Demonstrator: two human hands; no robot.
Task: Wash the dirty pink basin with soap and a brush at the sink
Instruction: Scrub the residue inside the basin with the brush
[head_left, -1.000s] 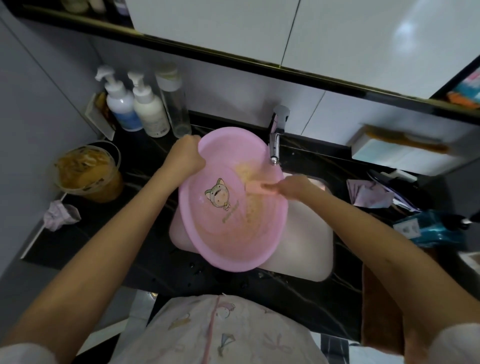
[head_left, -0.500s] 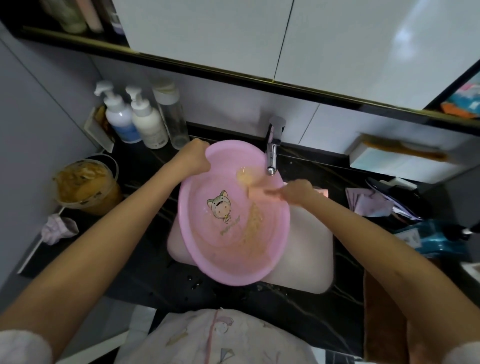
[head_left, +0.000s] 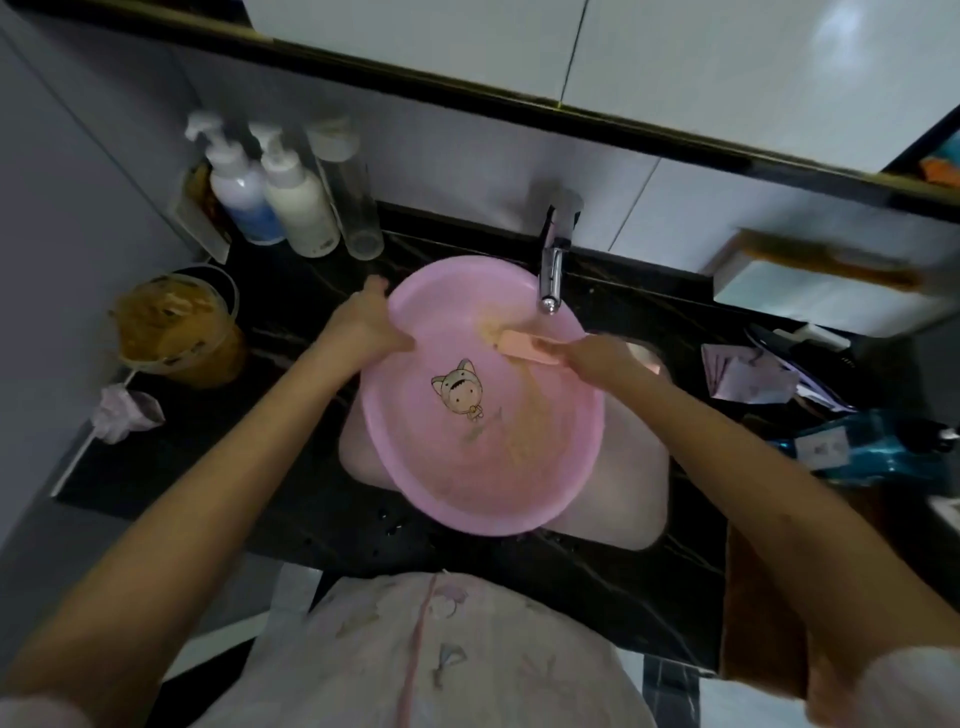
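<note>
Honestly this is looking like the early-to-middle part of the wash, not the end. The counter (head_left: 311, 509) is running dark around the pale sink (head_left: 634, 499), and the basin (head_left: 483, 467) is sitting across that sink, covering most of it, with its far rim poking up just under the tap (head_left: 553, 270). It seems to be tipping a bit toward the person, though I'm only guessing that from the angle.

The hands are working apart, one on each side of the basin. The left hand (head_left: 363, 327) is clamping the far-left rim and steadying the whole thing. The right hand (head_left: 597, 358) is pinching a peachy-pink bar (head_left: 524, 349) and pressing its far end against the inside wall close to the tap. Soap or the back of a brush? I can't tell, it's too blurry.

So the scrubbing is going on, but plenty is waiting to be done. A yellow-brown smear (head_left: 491, 327) is sitting right where the bar is rubbing, and a long streak (head_left: 524, 431) of the same muck is trailing down the inside toward the bottom, just right of the cartoon sticker (head_left: 460, 387). The left half of the inside is looking cleaner. I'm not seeing any foam, and I can't make out whether the tap is running. My guess is that the streak, the rest of the inside and a full rinse are all waiting their turn.
</note>
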